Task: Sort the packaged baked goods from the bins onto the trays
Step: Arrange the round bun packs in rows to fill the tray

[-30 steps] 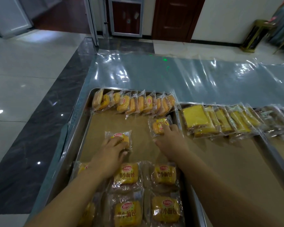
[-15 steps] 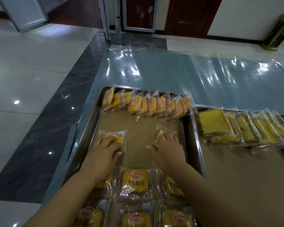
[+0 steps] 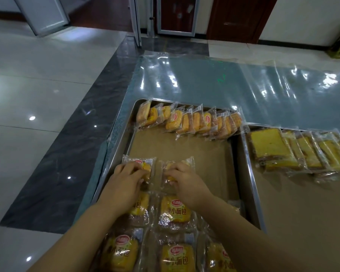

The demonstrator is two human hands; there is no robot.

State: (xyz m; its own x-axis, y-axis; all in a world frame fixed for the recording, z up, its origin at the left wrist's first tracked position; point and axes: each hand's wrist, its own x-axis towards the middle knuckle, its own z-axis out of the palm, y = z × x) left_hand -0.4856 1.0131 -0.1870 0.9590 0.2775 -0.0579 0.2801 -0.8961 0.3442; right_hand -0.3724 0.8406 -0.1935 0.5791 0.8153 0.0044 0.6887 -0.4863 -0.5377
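Each hand held one small bread packet on the left tray [image 3: 124, 134]: left hand [image 3: 124, 185] on one [image 3: 143, 167], right hand [image 3: 184, 182] on another [image 3: 177, 167]. They looked light, squishy, with slippery film, so I'd pinch the edges, not the bun.

The clear bun wrappers [image 3: 175, 213] read 小面包 in red under a red oval logo, unreadable.
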